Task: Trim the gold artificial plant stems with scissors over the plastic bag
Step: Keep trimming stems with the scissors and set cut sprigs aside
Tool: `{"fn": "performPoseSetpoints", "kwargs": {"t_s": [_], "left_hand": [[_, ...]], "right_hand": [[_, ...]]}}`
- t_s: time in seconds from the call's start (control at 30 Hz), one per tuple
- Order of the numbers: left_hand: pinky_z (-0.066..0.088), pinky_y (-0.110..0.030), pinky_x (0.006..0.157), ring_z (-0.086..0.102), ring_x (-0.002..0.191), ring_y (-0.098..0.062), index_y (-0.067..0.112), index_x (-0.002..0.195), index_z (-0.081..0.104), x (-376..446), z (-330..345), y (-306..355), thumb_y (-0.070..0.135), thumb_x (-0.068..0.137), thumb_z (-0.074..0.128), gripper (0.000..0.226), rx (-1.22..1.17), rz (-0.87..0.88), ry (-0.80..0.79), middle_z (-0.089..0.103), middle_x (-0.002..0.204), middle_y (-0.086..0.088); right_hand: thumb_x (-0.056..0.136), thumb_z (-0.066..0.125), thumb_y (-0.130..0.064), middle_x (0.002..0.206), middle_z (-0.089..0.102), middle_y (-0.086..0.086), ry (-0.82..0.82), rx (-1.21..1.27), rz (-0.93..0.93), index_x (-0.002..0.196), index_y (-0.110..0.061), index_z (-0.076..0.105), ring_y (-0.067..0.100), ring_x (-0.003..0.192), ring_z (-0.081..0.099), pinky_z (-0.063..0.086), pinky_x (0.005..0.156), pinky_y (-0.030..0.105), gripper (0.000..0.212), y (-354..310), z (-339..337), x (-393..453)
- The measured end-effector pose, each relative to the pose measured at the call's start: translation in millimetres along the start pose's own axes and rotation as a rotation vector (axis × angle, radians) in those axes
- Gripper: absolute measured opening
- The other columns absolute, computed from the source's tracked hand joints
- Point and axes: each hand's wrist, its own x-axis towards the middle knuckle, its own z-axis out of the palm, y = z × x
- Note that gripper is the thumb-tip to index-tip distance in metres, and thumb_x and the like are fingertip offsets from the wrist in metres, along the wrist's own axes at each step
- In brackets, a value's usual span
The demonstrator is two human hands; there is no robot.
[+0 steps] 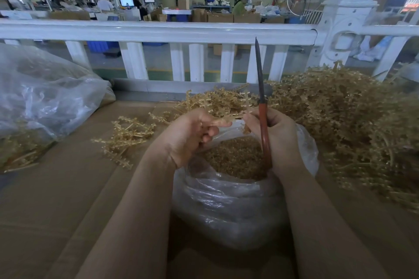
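Pinching a gold stem sprig point(229, 108) w/ left hand point(192, 133) fingers over the plastic bag point(226, 199), right hand point(276, 138) curled round blades-together scissors point(263, 106); sprig looks light, springy—grip near base.

White railing point(158, 30) spans twelve o'clock, ornate post point(347, 27) at two. Beyond: cardboard boxes point(220, 17), lit monitors point(126, 0), seated workers point(240, 7).

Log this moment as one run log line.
left hand pinches gold stem | right hand grips scissors, blades up, closed | over plastic bag | no cut underway
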Motion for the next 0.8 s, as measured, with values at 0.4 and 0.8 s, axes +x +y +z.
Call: {"fn": "performPoseSetpoints", "kwargs": {"t_s": [0.4,0.8], "left_hand": [[0.053,-0.022,0.071,0.067,0.069,-0.010,-0.001,0.099,0.070,2.3,0.8,-2.8,0.025,0.070,0.076,0.039,-0.030,0.026,0.006,0.077,0.089,-0.008],[0.056,-0.019,0.062,0.074,0.078,-0.013,0.010,0.094,0.070,6.5,-3.8,2.1,0.016,0.068,0.075,0.027,-0.440,0.140,0.277,0.076,0.081,0.000]], "right_hand": [[0.089,0.077,-0.018,0.074,0.068,0.007,-0.015,0.015,-0.010,0.085,-0.013,0.072,0.014,0.072,0.064,0.054,0.072,0.026,0.008,0.8,1.1,-0.9],[0.071,0.081,-0.054,0.069,0.066,-0.004,-0.067,-0.102,-0.048,0.080,-0.023,0.070,-0.002,0.066,0.059,0.048,0.063,0.013,0.034,-0.6,3.0,-3.2]]}}
